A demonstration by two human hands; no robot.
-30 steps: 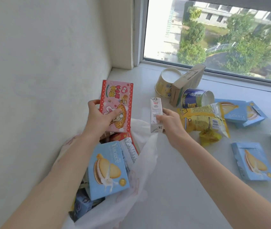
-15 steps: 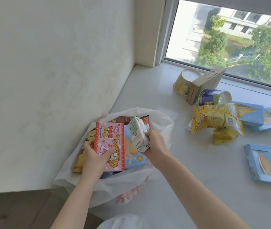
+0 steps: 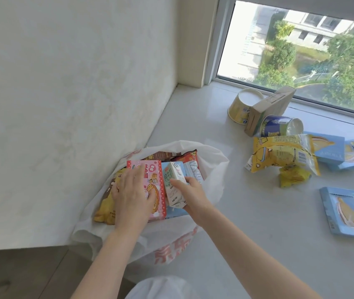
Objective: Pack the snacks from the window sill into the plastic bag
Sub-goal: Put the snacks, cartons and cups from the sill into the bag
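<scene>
Pressing flat on the pink snack box (image 3: 150, 186), the left hand (image 3: 131, 197) lay with its fingers straight and spread, its grip curled round nothing, pushing the box down among the packets inside the white plastic bag (image 3: 215, 169). The right hand (image 3: 193, 196) had its grip closed round a small white milk carton (image 3: 175, 184), thumb on the printed face and fingers behind, with the carton standing tilted in the bag's mouth just beside the pink box. A blue box and several red, brown and yellow packets showed in the bag around them. The bag sat on the window sill (image 3: 247, 212) against the left wall.

Other snacks lay on the sill well apart from the bag: a yellow cup (image 3: 242, 107) on its side, a brown carton (image 3: 269, 108) leaning beside it, a blue cup (image 3: 279, 126) on its side, a yellow chip bag (image 3: 279, 154), a small crumpled yellow packet (image 3: 293, 175), and blue sandwich-biscuit boxes (image 3: 346, 212).
</scene>
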